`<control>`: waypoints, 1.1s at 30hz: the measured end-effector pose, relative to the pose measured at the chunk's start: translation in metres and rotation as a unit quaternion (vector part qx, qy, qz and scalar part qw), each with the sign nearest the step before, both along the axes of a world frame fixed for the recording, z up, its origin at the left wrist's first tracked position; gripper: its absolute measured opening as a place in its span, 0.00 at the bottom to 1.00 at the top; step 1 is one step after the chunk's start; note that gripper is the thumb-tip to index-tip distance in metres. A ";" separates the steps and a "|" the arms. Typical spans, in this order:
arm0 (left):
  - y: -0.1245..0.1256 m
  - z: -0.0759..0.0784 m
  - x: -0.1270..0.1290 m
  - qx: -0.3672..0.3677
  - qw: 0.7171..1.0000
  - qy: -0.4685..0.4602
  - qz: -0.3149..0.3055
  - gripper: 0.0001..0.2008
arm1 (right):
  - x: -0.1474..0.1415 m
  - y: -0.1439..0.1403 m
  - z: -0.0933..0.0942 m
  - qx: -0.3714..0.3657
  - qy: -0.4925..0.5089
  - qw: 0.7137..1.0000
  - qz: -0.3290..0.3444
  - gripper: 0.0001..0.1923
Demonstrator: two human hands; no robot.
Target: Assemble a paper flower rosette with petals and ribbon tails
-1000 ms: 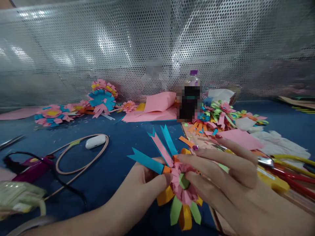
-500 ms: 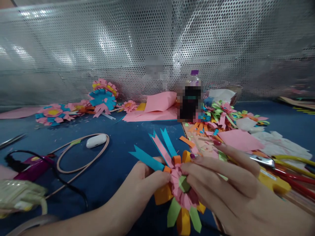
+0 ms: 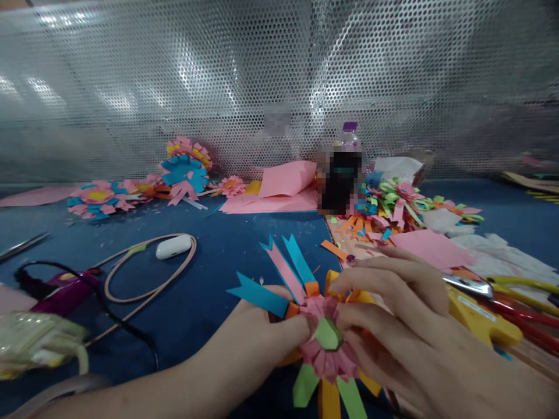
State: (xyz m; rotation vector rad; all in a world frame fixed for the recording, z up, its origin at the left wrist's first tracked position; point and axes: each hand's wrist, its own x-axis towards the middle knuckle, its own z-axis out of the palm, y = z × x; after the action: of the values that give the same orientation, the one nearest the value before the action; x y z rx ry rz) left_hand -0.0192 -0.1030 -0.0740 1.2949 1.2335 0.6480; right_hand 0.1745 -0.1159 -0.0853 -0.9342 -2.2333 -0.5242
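Note:
A paper flower (image 3: 328, 362) with a pink pleated ring, a green centre, orange loops and blue, pink and green ribbon tails is held between my hands. My left hand (image 3: 266, 337) grips its left side, thumb pressed on the pink ring and fingers hidden behind. My right hand (image 3: 406, 314) curls over its right side, fingertips on the pink folds near the green centre (image 3: 328, 334). Notched blue strips (image 3: 257, 293) point up and left past my left hand.
A white earbud case (image 3: 173, 247) with a looped cable lies left, near a purple tool (image 3: 65, 289). Finished paper flowers (image 3: 96, 198) and pink sheets (image 3: 286, 180) stand at the back. Right are paper scraps, a yellow tool (image 3: 480, 317), and red-handled pliers (image 3: 524, 320).
My left thumb has moved further onto the pink ring. My right fingers have bent inward around the flower's edge. The view has shifted slightly.

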 end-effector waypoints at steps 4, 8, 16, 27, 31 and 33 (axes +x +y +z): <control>0.001 0.001 0.001 -0.007 1.000 -0.016 -0.006 0.02 | 0.002 0.001 0.003 -0.030 0.043 0.998 0.041 0.05; 0.001 -0.001 0.000 0.000 0.999 -0.034 0.006 0.03 | 0.010 0.000 -0.001 -0.055 0.027 0.998 0.026 0.05; -0.001 0.004 0.000 0.058 0.998 -0.025 -0.023 0.05 | 0.006 -0.006 -0.009 0.015 -0.077 0.997 0.004 0.14; -0.004 0.008 -0.002 0.068 0.997 0.032 -0.018 0.05 | -0.007 -0.005 -0.003 0.085 -0.050 0.995 0.023 0.15; 0.000 0.001 -0.002 0.070 0.996 0.045 -0.006 0.03 | -0.002 -0.002 0.003 0.033 -0.046 0.998 0.026 0.10; 0.000 -0.002 -0.002 0.044 0.998 0.037 -0.003 0.03 | -0.001 0.001 0.003 0.000 0.019 0.999 0.030 0.06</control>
State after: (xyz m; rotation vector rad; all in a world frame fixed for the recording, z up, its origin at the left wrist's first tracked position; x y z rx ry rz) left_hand -0.0209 -0.1026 -0.0759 1.4061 1.2734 0.6605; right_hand 0.1731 -0.1151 -0.0819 -0.8677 -2.2193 -0.4762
